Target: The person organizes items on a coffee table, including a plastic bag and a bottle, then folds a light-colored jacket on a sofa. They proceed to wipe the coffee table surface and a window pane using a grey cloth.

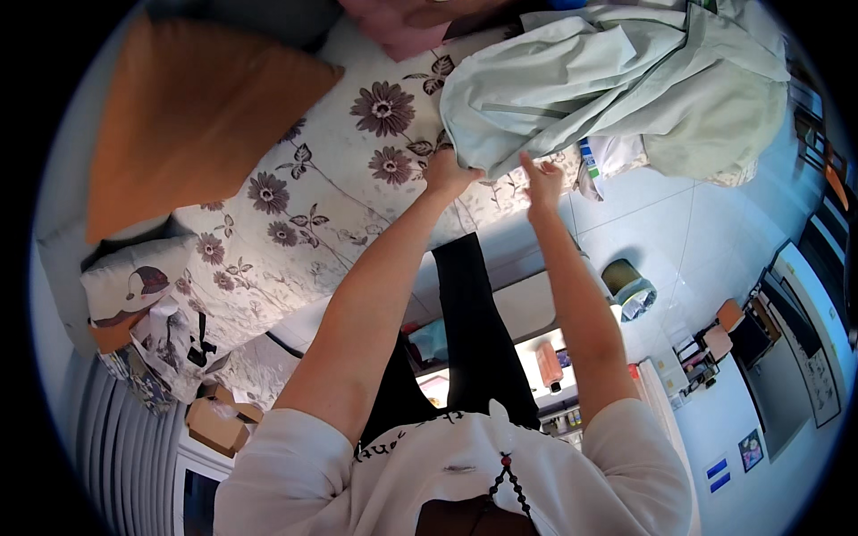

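A large pale green cloth (536,87) with darker trim lies bunched over the floral bed or sofa cover (348,181). At its near corner, my left hand (452,175) pinches the edge between thumb and fingers. My right hand (544,182) is just to the right along the same edge. Its index finger points up towards the cloth and the other fingers are partly curled, with nothing visible in them. Whether that fingertip touches the cloth is hard to tell. The cloth's far folds hide part of the cover beneath.
An orange-brown cushion (194,114) and a printed pillow (137,278) are at left. Beyond the cover is pink fabric (402,27). A lined waste bin (633,298) stands on the tiled floor (637,208) to the right. An open cardboard box (214,422) sits lower left.
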